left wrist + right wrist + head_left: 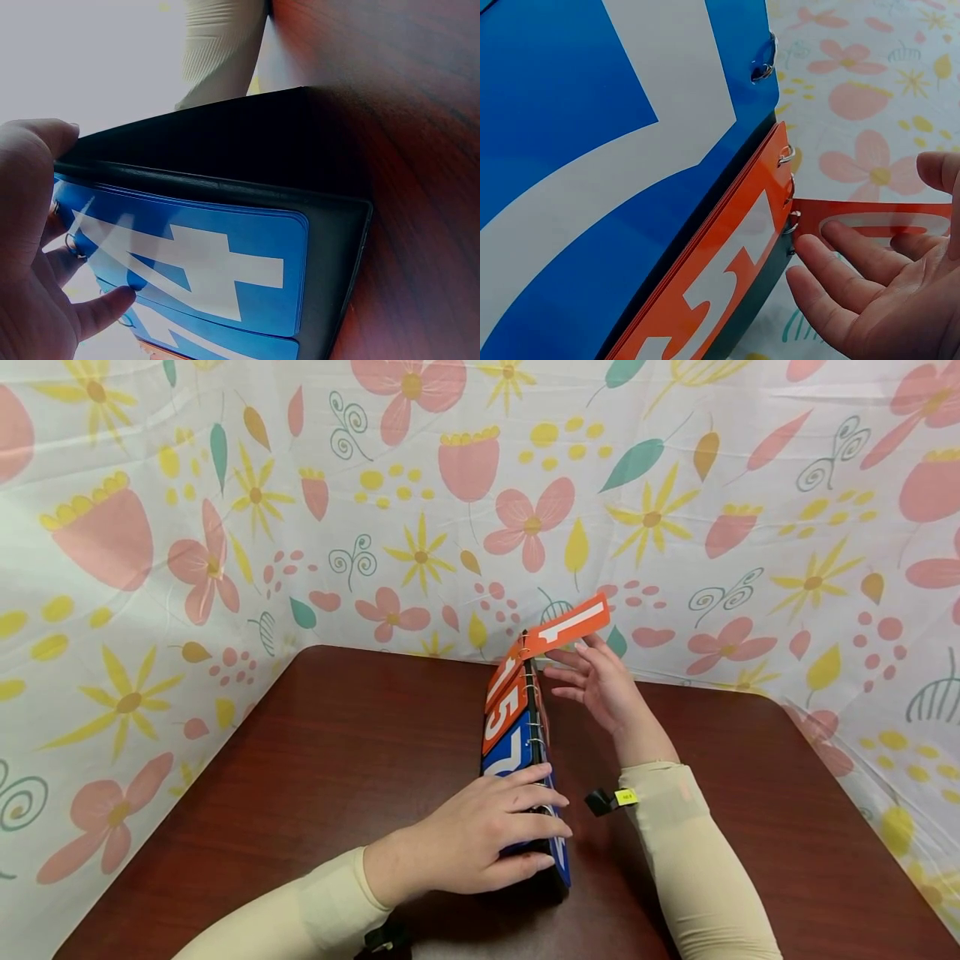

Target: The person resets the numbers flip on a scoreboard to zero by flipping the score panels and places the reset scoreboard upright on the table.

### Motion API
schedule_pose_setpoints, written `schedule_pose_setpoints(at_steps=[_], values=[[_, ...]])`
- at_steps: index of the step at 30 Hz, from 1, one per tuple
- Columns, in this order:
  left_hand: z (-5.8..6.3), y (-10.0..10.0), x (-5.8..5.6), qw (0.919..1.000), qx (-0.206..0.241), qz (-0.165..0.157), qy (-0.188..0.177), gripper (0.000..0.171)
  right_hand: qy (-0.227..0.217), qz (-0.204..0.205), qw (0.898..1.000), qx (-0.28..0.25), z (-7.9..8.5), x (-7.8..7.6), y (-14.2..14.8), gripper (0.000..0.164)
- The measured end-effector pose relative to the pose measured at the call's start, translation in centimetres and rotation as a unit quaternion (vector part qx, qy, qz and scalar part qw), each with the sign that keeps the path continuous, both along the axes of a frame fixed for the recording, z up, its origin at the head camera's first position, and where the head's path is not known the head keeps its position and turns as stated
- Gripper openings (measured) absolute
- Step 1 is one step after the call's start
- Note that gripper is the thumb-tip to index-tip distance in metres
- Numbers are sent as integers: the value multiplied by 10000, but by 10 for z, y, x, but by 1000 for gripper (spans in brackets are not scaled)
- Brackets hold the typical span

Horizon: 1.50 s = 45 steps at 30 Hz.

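A black tent-shaped flip scoreboard [534, 714], with orange and blue plastic number cards hung on small metal rings [537, 742] along its ridge, stands on a dark red-brown wooden table [360, 743], between the two hands. The left hand [487, 831] lies across its near end, fingers fairly straight and spread over the ridge, seemingly to steady it; the left wrist view shows a glossy blue card with a white 4 [195, 259] beside those fingers. Just ahead of that hand lies a blue card with a white 7 [512, 750], then an orange card with a white 5 [504, 714] and, farthest, an orange card with a white 1 [504, 677]. The right hand [600, 693] is at the far end, fingers loosely extended and thumb apart, pinching nothing; above its fingertips an orange card with a white numeral [566, 625] stands out from the ridge. Whether the fingertips touch that card cannot be told. The step in hand looks like turning a far-end card over its ring. The next move would call for guiding the card down flat onto one slope, its ring running freely, while the left hand keeps the scoreboard from sliding.
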State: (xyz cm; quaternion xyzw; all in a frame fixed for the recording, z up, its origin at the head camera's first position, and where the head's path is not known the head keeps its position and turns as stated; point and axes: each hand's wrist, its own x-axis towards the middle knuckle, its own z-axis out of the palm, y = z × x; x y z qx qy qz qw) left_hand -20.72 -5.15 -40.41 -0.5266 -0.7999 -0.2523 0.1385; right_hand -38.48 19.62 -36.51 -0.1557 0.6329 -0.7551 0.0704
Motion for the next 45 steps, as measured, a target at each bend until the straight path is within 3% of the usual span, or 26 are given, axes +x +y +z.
schedule_pose_setpoints(at_steps=[8,21,26,33,38,45], values=[[1,0,0,10000,-43,5,46,42,-23,51,10000,71,0,1,1,72],[-1,0,0,10000,-33,22,-56,41,448,541,9960,546,-3,4,-5,77],[0,2,-1,9999,0,30,105,40,531,722,9950,439,-4,1,-10,77],[-1,2,0,9998,5,58,208,39,192,693,9972,196,-8,-6,-14,76],[-1,3,0,9996,11,59,263,39,235,846,9961,121,-9,-8,-15,76],[-1,4,0,9994,28,47,349,38,472,846,9922,782,-8,-11,-22,75]])
